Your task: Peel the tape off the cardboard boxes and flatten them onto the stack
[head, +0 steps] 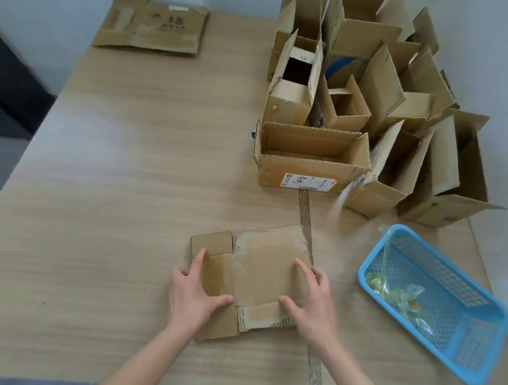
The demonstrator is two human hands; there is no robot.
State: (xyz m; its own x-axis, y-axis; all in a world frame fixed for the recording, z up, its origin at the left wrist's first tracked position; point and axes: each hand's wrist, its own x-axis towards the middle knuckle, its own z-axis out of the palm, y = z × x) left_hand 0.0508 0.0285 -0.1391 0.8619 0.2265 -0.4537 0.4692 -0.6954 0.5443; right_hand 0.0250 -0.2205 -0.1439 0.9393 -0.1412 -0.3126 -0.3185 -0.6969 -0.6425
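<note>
1. Two hands on one flattened box (249, 280), near edge of the table (121, 177), a bit right of centre. Left hand (195, 293) lies on its left part, fingers straight & spread, thumb out toward the middle. Right hand (313, 303) on the right part, fingers straight, thumb splayed. Neither pinches anything; both lie flat on the card.
2. Box looks collapsed already, flaps out. I'd judge the step is pressing it flat before moving it.
3. To do it well: push down w/ palms along the creases, not just fingertips, so the flaps don't spring up.
4. A strip of tape (306, 223) runs from far to near along the box's right edge, under my right wrist. Can't tell if it's stuck to the box. Check before lifting; if so, it prob. goes in the blue basket (465, 359), near right, w/ the other tape scraps.
5. Then carry it to the stack (152, 27), far left.
6. Plenty left: open boxes (367, 104) crowd the far right.
</note>
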